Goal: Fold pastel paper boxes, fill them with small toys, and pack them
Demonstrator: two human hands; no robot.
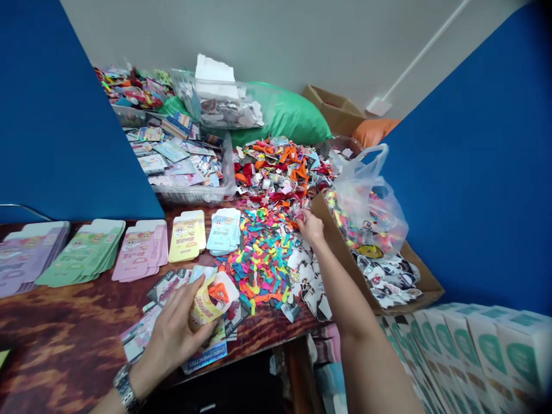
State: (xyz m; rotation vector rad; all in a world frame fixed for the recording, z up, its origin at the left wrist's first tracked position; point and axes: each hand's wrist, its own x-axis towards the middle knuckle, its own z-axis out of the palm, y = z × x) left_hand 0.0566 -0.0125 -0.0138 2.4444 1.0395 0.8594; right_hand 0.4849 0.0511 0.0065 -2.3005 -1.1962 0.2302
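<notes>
Here's the wooden tabletop (64, 322), lined with stacked pastel card packets (142, 250) and a big heap of colourful balloons (259, 264). The left hand (172, 330) is gripping a yellow card packet (202, 307) beside an orange balloon (218, 292); the right hand (308, 225) pinches at the heap's far edge, its catch too small to tell.

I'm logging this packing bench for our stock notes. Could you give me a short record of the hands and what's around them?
Left hand: holds a yellow card packet
Right hand: fingers bunched at the top of a balloon heap
Wrist: watch on left
Surface: wooden table
Nearby: pastel card stacks, plastic bag in a cardboard box
Beyond: green sack
</notes>
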